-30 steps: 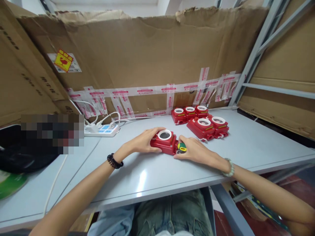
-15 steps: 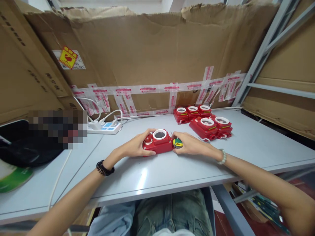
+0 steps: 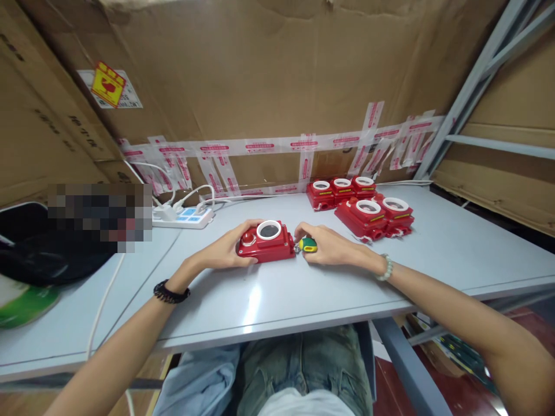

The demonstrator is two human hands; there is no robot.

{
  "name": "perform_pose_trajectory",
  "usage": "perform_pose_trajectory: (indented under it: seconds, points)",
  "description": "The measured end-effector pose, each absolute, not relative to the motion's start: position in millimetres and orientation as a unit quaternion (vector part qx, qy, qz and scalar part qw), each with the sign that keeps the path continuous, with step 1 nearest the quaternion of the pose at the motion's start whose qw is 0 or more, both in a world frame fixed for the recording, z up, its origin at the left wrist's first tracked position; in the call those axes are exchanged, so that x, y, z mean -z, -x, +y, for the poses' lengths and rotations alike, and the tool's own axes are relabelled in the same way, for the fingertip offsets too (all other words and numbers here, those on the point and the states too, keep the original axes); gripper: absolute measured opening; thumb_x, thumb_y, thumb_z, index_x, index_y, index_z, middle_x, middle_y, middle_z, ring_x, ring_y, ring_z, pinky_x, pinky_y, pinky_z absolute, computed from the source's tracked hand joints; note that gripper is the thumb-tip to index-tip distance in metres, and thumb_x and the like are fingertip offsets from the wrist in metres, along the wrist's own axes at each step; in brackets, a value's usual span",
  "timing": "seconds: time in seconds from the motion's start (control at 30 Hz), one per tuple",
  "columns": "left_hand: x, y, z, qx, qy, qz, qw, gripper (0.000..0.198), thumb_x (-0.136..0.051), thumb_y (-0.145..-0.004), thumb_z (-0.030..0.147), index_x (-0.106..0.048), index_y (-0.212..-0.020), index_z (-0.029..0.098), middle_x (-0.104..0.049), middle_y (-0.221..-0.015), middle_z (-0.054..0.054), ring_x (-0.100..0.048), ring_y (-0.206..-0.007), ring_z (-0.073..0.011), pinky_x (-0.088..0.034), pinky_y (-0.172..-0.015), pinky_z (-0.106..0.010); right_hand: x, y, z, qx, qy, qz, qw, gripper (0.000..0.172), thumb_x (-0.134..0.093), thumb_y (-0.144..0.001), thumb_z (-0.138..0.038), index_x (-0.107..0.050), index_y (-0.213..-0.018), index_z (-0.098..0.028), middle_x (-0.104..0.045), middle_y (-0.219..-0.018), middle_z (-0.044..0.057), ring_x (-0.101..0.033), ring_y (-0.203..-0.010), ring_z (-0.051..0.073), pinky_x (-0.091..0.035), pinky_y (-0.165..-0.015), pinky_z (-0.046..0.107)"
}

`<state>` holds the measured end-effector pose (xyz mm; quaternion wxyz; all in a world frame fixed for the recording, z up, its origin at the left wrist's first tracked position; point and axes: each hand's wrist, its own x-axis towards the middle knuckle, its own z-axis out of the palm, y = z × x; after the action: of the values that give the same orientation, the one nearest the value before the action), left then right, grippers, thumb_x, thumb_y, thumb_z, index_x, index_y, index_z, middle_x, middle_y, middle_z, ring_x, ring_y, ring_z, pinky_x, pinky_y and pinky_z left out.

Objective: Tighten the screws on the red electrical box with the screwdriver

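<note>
A red box with a white ring on top (image 3: 266,242) lies flat on the grey table (image 3: 442,254) in front of me. My left hand (image 3: 225,251) grips its left end, fingers wrapped round it. My right hand (image 3: 327,247) is closed on a small tool with a green and yellow handle (image 3: 307,244), whose tip touches the box's right side.
Several more red boxes with white rings (image 3: 362,202) sit grouped at the back right. A white power strip with cables (image 3: 182,216) lies at the back left. Taped cardboard (image 3: 277,86) walls the table. A dark bag (image 3: 39,260) rests at far left; metal shelving (image 3: 472,81) stands right.
The red box has slid left and turned flatter, uncovering a red knob at its left end. Both hands moved left with it.
</note>
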<state>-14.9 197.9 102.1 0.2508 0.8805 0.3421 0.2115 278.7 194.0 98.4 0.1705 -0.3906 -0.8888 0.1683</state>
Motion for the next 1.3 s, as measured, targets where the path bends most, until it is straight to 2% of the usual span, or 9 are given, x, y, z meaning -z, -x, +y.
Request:
perform_pose_trajectory:
  seconds: [0.1,0.2,0.33,0.47,0.6,0.83,1.0,1.17,1.3]
  points:
    - [-101,19,199,-0.21,-0.879,0.361,0.233,0.087,-0.075,-0.075,0.043,-0.03,-0.147,0.022,-0.041,-0.15,-0.015,-0.048,-0.133,-0.0306,-0.039,-0.112,-0.047,-100,-281,194,-0.137,0.424,-0.872,0.204,0.044,-0.06,-0.074,-0.02,-0.053,-0.118,-0.016,-0.069,-0.096,0.008,-0.062,-0.083,0.02,-0.043,-0.074,0.028]
    - [-99,23,199,-0.209,-0.873,0.381,0.221,0.095,-0.077,-0.073,0.047,-0.025,-0.15,0.025,-0.04,-0.15,-0.015,-0.046,-0.134,-0.0328,-0.038,-0.112,-0.051,-103,-285,197,-0.101,0.451,-0.851,0.25,0.026,-0.058,-0.079,-0.021,-0.061,-0.104,-0.015,-0.069,-0.084,0.006,-0.06,-0.071,0.016,-0.042,-0.069,0.027]
    - [-100,22,197,-0.228,-0.87,0.399,0.178,0.085,-0.071,-0.079,0.049,-0.027,-0.148,0.025,-0.042,-0.147,-0.014,-0.044,-0.135,-0.0322,-0.037,-0.112,-0.052,-110,-289,196,-0.082,0.445,-0.825,0.339,0.011,-0.055,-0.082,-0.022,-0.063,-0.088,-0.017,-0.068,-0.077,0.004,-0.058,-0.064,0.014,-0.043,-0.066,0.025]
    - [-104,13,191,-0.262,-0.875,0.393,0.111,0.071,-0.065,-0.084,0.048,-0.033,-0.143,0.023,-0.043,-0.146,-0.014,-0.043,-0.135,-0.0311,-0.033,-0.114,-0.051,-116,-292,189,-0.041,0.416,-0.783,0.46,0.009,-0.055,-0.083,-0.027,-0.058,-0.083,-0.018,-0.065,-0.072,0.002,-0.056,-0.059,0.012,-0.043,-0.061,0.024]
    - [-105,2,186,-0.258,-0.886,0.38,0.06,0.068,-0.066,-0.083,0.048,-0.038,-0.138,0.02,-0.046,-0.141,-0.014,-0.044,-0.132,-0.0312,-0.035,-0.112,-0.049,-119,-294,182,-0.007,0.406,-0.767,0.496,0.013,-0.055,-0.082,-0.031,-0.052,-0.076,-0.02,-0.059,-0.063,0.0,-0.052,-0.053,0.012,-0.041,-0.057,0.025]
    - [-101,-6,190,-0.226,-0.891,0.39,0.054,0.077,-0.069,-0.079,0.052,-0.037,-0.141,0.02,-0.045,-0.143,-0.016,-0.045,-0.13,-0.0335,-0.038,-0.108,-0.05,-126,-298,182,0.001,0.478,-0.742,0.469,0.02,-0.055,-0.082,-0.036,-0.052,-0.072,-0.019,-0.053,-0.061,0.0,-0.046,-0.056,0.013,-0.036,-0.058,0.027]
    - [-95,-4,196,-0.224,-0.876,0.404,0.135,0.079,-0.069,-0.079,0.056,-0.036,-0.142,0.023,-0.051,-0.142,-0.013,-0.057,-0.119,-0.03,-0.046,-0.102,-0.044,-121,-291,189,-0.136,0.468,-0.756,0.437,0.024,-0.058,-0.081,-0.037,-0.053,-0.069,-0.017,-0.053,-0.063,-0.001,-0.044,-0.058,0.011,-0.034,-0.056,0.024]
    - [-92,-2,195,-0.257,-0.871,0.389,0.153,0.076,-0.072,-0.077,0.053,-0.04,-0.138,0.022,-0.053,-0.14,-0.012,-0.058,-0.12,-0.0288,-0.049,-0.101,-0.04,-107,-272,188,-0.183,0.42,-0.848,0.266,0.017,-0.063,-0.081,-0.032,-0.065,-0.081,-0.015,-0.065,-0.072,0.002,-0.051,-0.063,0.011,-0.035,-0.062,0.024]
    - [-95,1,193,-0.266,-0.867,0.39,0.161,0.076,-0.073,-0.076,0.052,-0.04,-0.138,0.022,-0.053,-0.139,-0.012,-0.059,-0.118,-0.028,-0.05,-0.1,-0.039,-96,-265,186,-0.137,0.425,-0.876,0.179,0.01,-0.062,-0.079,-0.027,-0.064,-0.076,-0.018,-0.061,-0.066,0.0,-0.045,-0.057,0.011,-0.03,-0.059,0.025]
